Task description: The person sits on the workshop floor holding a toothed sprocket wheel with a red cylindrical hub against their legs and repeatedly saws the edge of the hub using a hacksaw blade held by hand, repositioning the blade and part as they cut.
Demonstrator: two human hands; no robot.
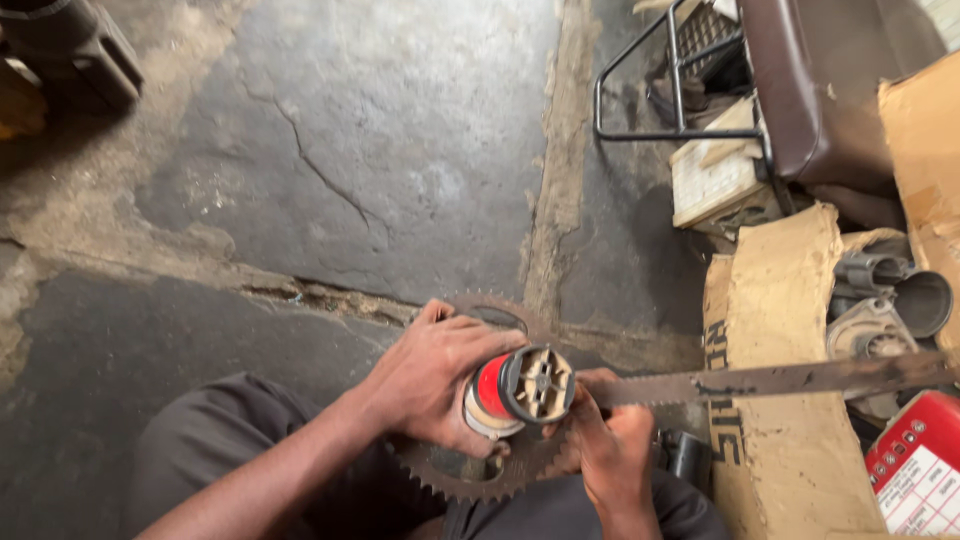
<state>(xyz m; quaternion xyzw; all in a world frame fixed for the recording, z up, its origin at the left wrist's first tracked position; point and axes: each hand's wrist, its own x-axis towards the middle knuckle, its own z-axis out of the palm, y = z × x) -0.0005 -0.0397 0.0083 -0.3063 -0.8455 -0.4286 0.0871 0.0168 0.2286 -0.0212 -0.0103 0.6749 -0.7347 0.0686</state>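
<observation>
Cardboard box (790,400) – metal parts (885,310) inside

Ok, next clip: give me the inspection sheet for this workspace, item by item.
Surface: cracked, stained concrete floor; no bench in view.
Job's things: red and white cylinder with a tan slotted end cap; rusty toothed sprocket beneath the hands; long hacksaw blade running off to the right.
Clutter: torn cardboard, grey metal parts, red container, dark block at top left.
Grippers: left hand wrapped round the cylinder; right hand gripping the near end of the blade.
Cables: nothing seen.
Surroundings: metal-framed seat with brown cushion at upper right; the person's dark trousers at the bottom.
</observation>
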